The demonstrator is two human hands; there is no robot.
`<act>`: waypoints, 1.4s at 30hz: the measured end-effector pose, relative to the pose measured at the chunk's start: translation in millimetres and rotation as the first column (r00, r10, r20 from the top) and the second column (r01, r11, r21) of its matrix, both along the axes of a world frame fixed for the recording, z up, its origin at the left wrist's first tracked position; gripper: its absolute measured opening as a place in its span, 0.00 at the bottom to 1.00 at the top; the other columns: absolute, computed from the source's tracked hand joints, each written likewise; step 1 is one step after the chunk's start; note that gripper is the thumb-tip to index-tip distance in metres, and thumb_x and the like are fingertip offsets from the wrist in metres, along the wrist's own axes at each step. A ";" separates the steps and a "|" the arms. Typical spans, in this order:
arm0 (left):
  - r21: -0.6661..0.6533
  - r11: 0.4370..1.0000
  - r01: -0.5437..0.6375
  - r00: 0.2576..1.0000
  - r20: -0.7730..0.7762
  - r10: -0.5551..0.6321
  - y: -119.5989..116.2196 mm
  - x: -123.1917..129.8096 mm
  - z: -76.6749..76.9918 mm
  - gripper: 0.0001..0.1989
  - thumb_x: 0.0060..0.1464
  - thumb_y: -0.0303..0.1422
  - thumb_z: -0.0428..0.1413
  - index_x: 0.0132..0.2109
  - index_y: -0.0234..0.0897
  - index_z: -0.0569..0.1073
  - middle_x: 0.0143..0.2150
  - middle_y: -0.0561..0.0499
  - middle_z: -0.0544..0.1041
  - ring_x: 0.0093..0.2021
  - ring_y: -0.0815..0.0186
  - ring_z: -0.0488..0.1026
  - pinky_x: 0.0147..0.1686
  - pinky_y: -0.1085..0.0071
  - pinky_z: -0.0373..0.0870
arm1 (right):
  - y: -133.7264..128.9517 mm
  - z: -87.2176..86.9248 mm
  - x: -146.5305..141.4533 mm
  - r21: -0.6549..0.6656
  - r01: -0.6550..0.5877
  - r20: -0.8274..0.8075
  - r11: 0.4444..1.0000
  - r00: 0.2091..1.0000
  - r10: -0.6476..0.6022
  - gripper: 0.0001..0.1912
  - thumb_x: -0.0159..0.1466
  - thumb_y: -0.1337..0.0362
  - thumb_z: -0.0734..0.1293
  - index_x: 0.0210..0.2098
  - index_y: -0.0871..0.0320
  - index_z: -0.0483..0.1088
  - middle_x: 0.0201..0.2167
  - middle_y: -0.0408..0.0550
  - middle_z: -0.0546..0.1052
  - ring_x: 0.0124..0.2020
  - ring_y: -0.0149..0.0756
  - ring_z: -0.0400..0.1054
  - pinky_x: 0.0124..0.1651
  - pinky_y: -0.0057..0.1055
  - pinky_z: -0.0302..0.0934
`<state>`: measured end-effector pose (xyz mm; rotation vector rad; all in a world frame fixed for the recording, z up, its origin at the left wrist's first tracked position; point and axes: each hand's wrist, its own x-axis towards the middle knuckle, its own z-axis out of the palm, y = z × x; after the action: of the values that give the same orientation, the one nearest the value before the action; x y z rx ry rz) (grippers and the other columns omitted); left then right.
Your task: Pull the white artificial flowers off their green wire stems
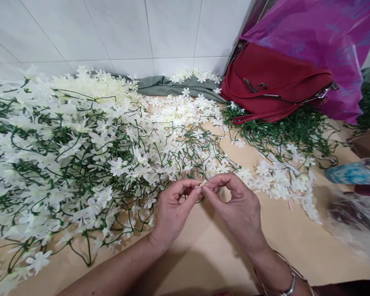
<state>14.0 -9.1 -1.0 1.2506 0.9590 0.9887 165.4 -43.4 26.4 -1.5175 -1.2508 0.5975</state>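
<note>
My left hand (176, 209) and my right hand (237, 209) meet fingertip to fingertip above the table. Between them they pinch a small white artificial flower (202, 185), mostly covered by my thumbs and forefingers. A bit of dark stem shows by the left fingers. Directly behind the hands lie loose white blossoms and thin green stems. To the left, a large heap of white artificial flowers on green stems (80, 152) reaches nearly to my left wrist. Right of my right hand is a smaller pile of white blossoms (275, 176).
A red handbag (274, 82) rests on green plastic stems (289, 131) at the back right, beside a purple plastic bag (320, 45). Clear plastic wrapping (354, 218) and a blue-patterned item (351, 173) lie at the right. White tiles (172, 31) rise behind the tan tabletop (295, 246).
</note>
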 end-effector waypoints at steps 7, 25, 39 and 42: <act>0.005 1.000 0.015 0.996 0.090 -0.016 2.1 0.3 1.9 0.05 0.65 0.32 0.62 0.45 0.41 0.82 0.42 0.51 0.85 0.43 0.66 0.80 0.46 0.71 0.75 | -1.3 -5.5 -0.2 -0.014 -0.003 -0.116 1.000 0.993 0.001 0.08 0.64 0.68 0.74 0.39 0.52 0.73 0.33 0.43 0.79 0.36 0.36 0.73 0.44 0.34 0.67; 0.011 0.998 0.060 0.993 0.104 -0.061 -0.8 -2.8 6.0 0.06 0.65 0.34 0.61 0.46 0.41 0.82 0.45 0.48 0.86 0.46 0.62 0.81 0.48 0.67 0.77 | 4.1 -7.0 15.1 0.165 -0.123 0.014 0.979 0.992 0.123 0.07 0.63 0.70 0.75 0.32 0.50 0.78 0.36 0.46 0.78 0.39 0.39 0.74 0.42 0.36 0.69; -0.030 0.999 0.026 0.984 0.178 -0.020 2.9 -0.5 13.4 0.09 0.69 0.35 0.57 0.52 0.38 0.78 0.51 0.45 0.85 0.45 0.64 0.84 0.51 0.67 0.80 | 1.2 -8.4 12.7 0.146 -0.031 -0.108 0.989 0.993 0.047 0.05 0.65 0.67 0.73 0.37 0.50 0.76 0.35 0.46 0.81 0.40 0.41 0.76 0.46 0.39 0.69; -0.090 0.995 0.045 0.968 0.251 -0.021 2.9 1.1 11.3 0.12 0.69 0.36 0.58 0.56 0.40 0.71 0.51 0.45 0.85 0.43 0.64 0.86 0.51 0.65 0.81 | 4.0 -5.9 18.1 0.066 0.031 -0.200 0.997 0.980 -0.018 0.04 0.61 0.62 0.78 0.34 0.50 0.79 0.33 0.46 0.81 0.41 0.42 0.76 0.46 0.39 0.70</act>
<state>15.1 -6.2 10.3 1.0311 0.7762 1.0350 183.5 -39.4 20.5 -1.3780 -1.0866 0.6666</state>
